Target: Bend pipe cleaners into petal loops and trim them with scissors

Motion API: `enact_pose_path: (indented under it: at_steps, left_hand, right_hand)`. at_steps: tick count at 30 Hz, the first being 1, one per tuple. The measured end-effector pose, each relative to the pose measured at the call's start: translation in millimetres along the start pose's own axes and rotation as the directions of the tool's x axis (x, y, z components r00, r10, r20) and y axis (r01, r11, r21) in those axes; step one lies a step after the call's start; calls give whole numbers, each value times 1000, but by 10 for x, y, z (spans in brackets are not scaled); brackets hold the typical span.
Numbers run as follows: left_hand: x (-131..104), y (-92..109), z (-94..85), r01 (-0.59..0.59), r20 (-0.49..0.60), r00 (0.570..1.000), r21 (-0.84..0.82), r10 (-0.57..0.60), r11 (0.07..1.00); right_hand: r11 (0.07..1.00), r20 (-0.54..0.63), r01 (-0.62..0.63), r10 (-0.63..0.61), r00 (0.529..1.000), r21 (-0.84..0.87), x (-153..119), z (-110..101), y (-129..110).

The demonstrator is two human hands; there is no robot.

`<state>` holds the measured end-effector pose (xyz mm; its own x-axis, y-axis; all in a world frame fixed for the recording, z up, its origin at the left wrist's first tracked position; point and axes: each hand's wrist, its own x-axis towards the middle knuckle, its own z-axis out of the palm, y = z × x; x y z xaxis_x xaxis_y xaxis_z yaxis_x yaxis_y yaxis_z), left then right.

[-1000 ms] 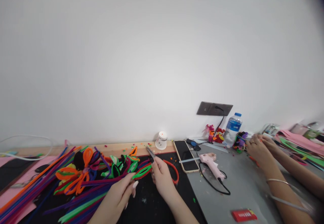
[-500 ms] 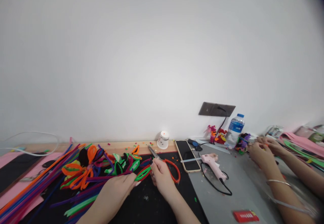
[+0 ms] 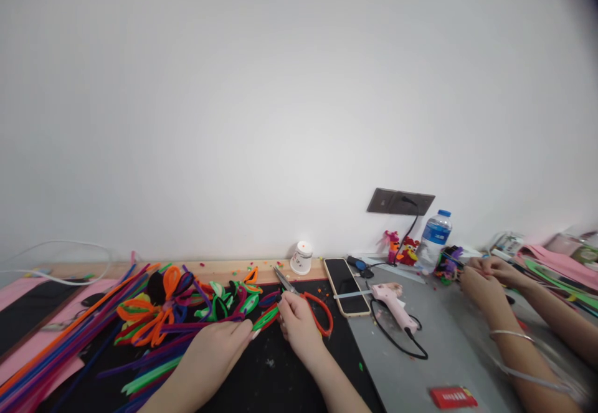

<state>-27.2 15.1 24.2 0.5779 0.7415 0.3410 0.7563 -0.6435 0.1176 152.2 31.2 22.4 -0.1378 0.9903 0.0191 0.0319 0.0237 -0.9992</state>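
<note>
Between my two hands is a small loop of green and red pipe cleaner (image 3: 266,318). My left hand (image 3: 215,354) pinches its left end, while the fingertips of my right hand (image 3: 299,327) close on the other end. Just beyond my right hand lie scissors with orange-red handles (image 3: 322,316), blades pointing up and left. An orange pipe-cleaner flower (image 3: 163,313) and green looped pieces (image 3: 224,299) rest behind and left of my left hand, over a black mat (image 3: 271,382). Long purple and green pipe cleaners pass partly under my left forearm.
A paper cup (image 3: 301,258) stands by the wall. To the right are a phone (image 3: 346,287), a pink glue gun (image 3: 396,308) with its cord, a water bottle (image 3: 434,240) and a red packet (image 3: 453,397). Another person's hands (image 3: 490,276) are at the far right.
The green and red loop looks narrower, its strands closer together. My left hand and the orange flower have shifted slightly right in view. The other person's hands have moved a little.
</note>
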Motion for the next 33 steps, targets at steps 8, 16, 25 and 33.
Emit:
enact_pose_path:
  at_steps: [8, 16, 25, 33]
  left_hand:
    - [7, -2, 15, -19, 32, 999, 7, 19, 1000]
    - [1, -16, -1, 21, -65, 998, 20, -20, 1000]
    - [11, 47, -33, -38, -32, 999, 7, 38, 999]
    - [18, 63, -55, -32, 29, 999, -5, 32, 999]
  right_hand:
    - [990, 9, -75, 74, 997, 118, -27, 18, -94]
    - [991, 23, -73, 71, 997, 114, 1, -5, -80]
    - [949, 146, -168, 132, 980, 266, -72, 66, -141]
    - [942, 147, -174, 136, 980, 287, -75, 55, -176]
